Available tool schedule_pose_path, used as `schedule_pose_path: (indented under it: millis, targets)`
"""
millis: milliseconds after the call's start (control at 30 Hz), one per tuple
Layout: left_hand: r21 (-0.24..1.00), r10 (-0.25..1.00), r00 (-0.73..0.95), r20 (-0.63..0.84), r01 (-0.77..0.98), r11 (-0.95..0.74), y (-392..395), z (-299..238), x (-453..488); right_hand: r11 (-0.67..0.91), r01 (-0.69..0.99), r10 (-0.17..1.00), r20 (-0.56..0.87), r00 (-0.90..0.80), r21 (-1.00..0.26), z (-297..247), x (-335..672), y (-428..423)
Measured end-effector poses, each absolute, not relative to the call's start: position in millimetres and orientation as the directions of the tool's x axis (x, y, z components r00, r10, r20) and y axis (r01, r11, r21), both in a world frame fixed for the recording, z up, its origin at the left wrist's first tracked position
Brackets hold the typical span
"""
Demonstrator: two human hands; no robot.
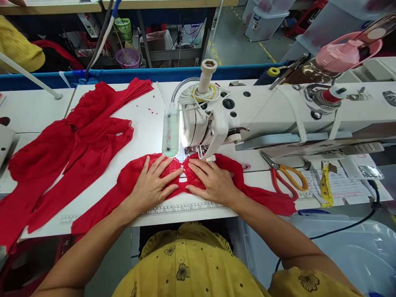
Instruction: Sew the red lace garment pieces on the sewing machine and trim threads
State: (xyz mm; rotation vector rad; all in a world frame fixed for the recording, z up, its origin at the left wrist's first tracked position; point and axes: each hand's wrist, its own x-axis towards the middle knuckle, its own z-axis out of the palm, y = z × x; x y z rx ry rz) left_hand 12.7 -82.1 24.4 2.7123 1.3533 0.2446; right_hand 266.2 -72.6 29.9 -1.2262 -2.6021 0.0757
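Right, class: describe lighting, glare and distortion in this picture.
Head view: the lamp glares white, brightening the table; the left hand and right hand on the red lace are sharp; the table edge bows, wide-angle distortion; the pink bottle looks stretched.

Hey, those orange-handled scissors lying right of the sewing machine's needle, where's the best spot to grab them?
Probably by the handle loops, coming in from the near right side. The scissors lie flat with the blades pointing away toward the sewing machine. The loops are turned toward the person, just right of the right hand.
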Motion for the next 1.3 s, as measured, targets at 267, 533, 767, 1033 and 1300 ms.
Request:
schedule_pose_path:
  millis: [267, 533, 767, 1033, 1300]
  targets:
    - [0.159, 0.808, 0.585, 0.065, 0.794, -0.587, -81, 25, 14, 0.626, 0.770, 0.774, 0.221, -0.593, -0.127, 26, 268, -74]
    - [0.190, 0.811, 0.582, 0.066, 0.790, -0.582, -81, 23, 11, 0.644, 0.759, 0.758, 0.216, -0.616, -0.096, 26, 269, -72]
    - [0.217, 0.822, 0.567, 0.049, 0.798, -0.563, -81, 25, 10, 0.630, 0.763, 0.773, 0.212, -0.598, -0.144, 26, 268, -74]
    - [0.207, 0.809, 0.580, 0.094, 0.784, -0.586, -82, 23, 9, 0.634, 0.751, 0.773, 0.165, -0.612, -0.184, 31, 266, -73]
    - [0.237, 0.758, 0.627, 0.180, 0.720, -0.652, -87, 37, 9, 0.687, 0.713, 0.723, 0.237, -0.649, -0.142, 50, 262, -73]
